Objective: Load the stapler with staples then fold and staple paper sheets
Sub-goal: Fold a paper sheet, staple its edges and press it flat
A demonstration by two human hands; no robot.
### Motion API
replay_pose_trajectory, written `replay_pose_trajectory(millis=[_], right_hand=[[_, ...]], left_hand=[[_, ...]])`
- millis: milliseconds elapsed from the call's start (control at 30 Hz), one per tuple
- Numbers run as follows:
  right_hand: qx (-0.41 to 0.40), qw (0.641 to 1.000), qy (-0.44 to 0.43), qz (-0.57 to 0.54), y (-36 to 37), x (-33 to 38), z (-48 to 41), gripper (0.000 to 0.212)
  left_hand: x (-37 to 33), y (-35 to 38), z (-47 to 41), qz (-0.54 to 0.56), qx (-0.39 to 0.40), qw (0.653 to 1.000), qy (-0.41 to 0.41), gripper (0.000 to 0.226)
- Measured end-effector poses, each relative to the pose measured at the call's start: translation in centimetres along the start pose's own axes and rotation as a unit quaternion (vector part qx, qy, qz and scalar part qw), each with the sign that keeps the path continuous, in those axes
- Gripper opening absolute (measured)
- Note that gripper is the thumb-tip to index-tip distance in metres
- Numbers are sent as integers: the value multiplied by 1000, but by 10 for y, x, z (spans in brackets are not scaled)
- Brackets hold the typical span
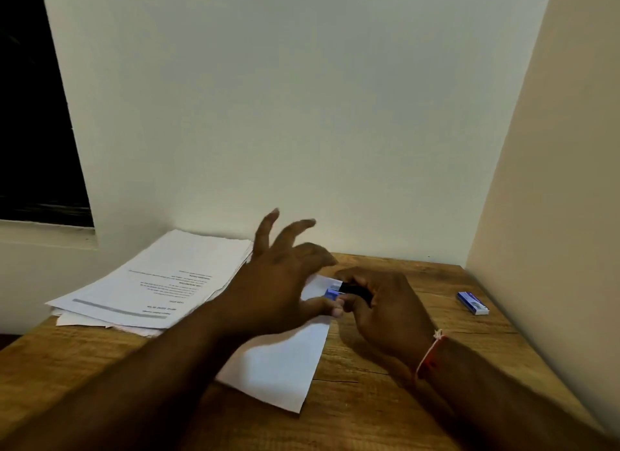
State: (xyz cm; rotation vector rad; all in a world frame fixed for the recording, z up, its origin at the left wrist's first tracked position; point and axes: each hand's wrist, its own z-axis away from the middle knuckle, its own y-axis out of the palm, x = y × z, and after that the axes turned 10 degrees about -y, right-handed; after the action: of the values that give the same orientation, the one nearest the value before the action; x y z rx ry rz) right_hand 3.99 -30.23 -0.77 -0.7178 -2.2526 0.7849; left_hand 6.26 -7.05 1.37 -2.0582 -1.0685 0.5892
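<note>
A small black and blue stapler (349, 291) is gripped in my right hand (382, 311) over the far end of a folded white sheet (281, 360) on the wooden table (402, 417). My left hand (278, 282) hovers just left of the stapler with its fingers spread; its thumb rests near the stapler's blue front. Most of the stapler is hidden by my fingers. A blue staple box (473, 303) lies on the table to the right.
A stack of printed paper sheets (157, 282) lies at the back left of the table. White walls close the table in at the back and right. A dark window (33, 115) is at the upper left.
</note>
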Motion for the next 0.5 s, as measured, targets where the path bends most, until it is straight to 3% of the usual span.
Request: replay_pose_trajectory(millis=[100,267,500], right_hand=[[-8,998,-34,44,2,7,3,25],[7,996,-49,75,6,1,3,20],[12,997,-34,70,12,-4,7,36]], left_hand=[[-8,6,0,-21,70,997,-19,61],[-8,8,1,-15,114,992,-45,67],[-4,15,5,14,68,997,-35,46]])
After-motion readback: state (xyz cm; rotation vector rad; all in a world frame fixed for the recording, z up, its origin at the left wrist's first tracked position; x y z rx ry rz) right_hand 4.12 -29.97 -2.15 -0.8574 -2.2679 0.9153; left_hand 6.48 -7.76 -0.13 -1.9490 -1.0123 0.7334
